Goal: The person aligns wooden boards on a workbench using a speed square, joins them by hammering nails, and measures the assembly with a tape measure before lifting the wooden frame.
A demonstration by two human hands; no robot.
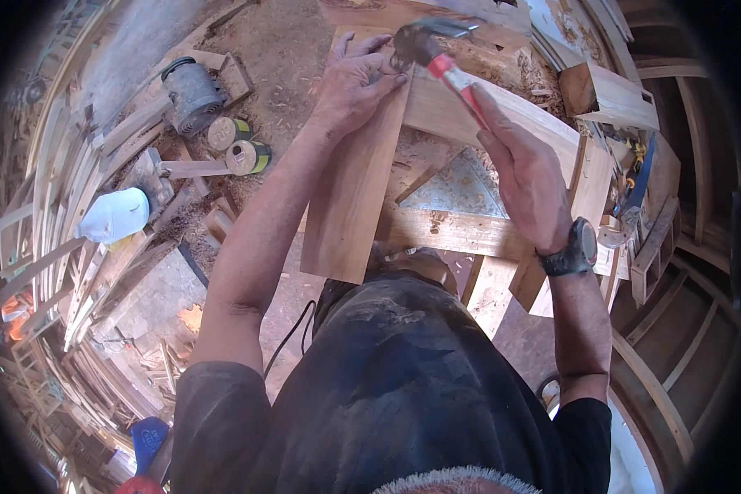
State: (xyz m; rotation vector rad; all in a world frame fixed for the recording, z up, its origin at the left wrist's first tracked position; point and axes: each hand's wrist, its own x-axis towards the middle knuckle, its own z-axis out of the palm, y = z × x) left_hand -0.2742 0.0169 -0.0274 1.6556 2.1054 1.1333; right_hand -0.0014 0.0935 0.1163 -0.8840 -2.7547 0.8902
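My right hand (525,169) is wrapped round the red-and-white handle of a claw hammer (449,72). Its dark metal head is over the far end of a long wooden board (350,198), close to my left fingertips. My left hand (350,86) rests on that far end with fingers spread and thumb stretched toward the hammer head. Whether a nail stands under the hammer head cannot be seen. The board slants toward my body, its near end by my waist. Another wide plank (494,107) joins it at the far end, running off to the right.
A triangular metal-grey plate (457,185) lies between the planks. Left on the floor are a grey cylindrical motor-like thing (193,95), two small cans (247,156), a translucent jug (115,216) and stacked timber strips (53,214). A hollow wooden box piece (609,97) stands at the right.
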